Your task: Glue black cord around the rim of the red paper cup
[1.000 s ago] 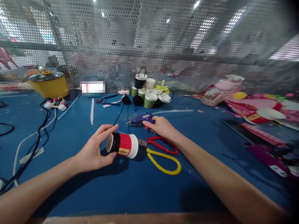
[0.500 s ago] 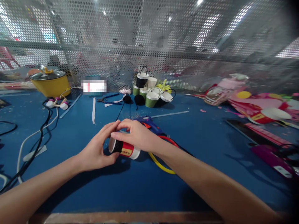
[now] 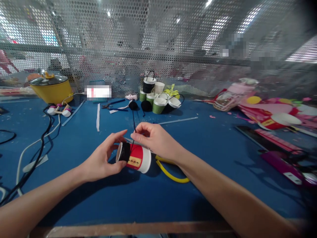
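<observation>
My left hand [image 3: 109, 155] is closed around the narrower end of a red and white paper cup [image 3: 137, 155], which lies on its side above the blue table. Black cord [image 3: 125, 151] is wound in a band round that end. In a pinch, my right hand [image 3: 151, 137] holds the strand of black cord [image 3: 134, 122] just above the cup. From there the strand runs back towards a small ball of black cord [image 3: 133, 105]. Beneath my right wrist lies a yellow curved tube [image 3: 173, 177], partly covered.
Small green and black wrapped cups [image 3: 158, 102] with handles are grouped at the back, beside another black ball [image 3: 146, 105]. Pliers [image 3: 112, 105] lie left of them. A yellow pot [image 3: 52, 89] stands far left; a phone [image 3: 250, 137] and pink materials [image 3: 267, 109] are at right.
My right hand has lifted off the cup and moved slightly right, drawing the black cord with it. More of the cup's red side shows. My left hand keeps its hold.
</observation>
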Tool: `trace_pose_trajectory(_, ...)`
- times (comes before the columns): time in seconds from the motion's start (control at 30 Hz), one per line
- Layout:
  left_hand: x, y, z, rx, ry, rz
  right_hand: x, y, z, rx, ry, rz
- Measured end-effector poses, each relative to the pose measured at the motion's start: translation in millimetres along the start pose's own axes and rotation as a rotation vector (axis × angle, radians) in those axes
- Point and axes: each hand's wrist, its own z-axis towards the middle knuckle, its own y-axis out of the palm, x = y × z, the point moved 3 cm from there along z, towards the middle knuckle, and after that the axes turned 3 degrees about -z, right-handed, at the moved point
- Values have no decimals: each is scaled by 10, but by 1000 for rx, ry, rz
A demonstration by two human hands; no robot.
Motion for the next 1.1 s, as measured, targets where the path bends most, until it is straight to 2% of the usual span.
trace_pose_trajectory(0.23,44,23,-27,-41,49,12,37,53,22,-70,-17,-93)
trace_pose_trajectory(0.6,121,36,-72,-84,207,84,62,99,-62,-177,-42,-221)
trace_pose_trajectory(0.7,121,30,-66,-100,221,93,73,89,-74,-168,-56,-265)
trace_pose_trajectory(0.9,81,-26,-12,-162,92,110,62,81,-104,-98,-53,-400)
trace_pose_trajectory(1.1,12,-11,5,-154,-110,-55,6,123,-173,-37,-24,-541)
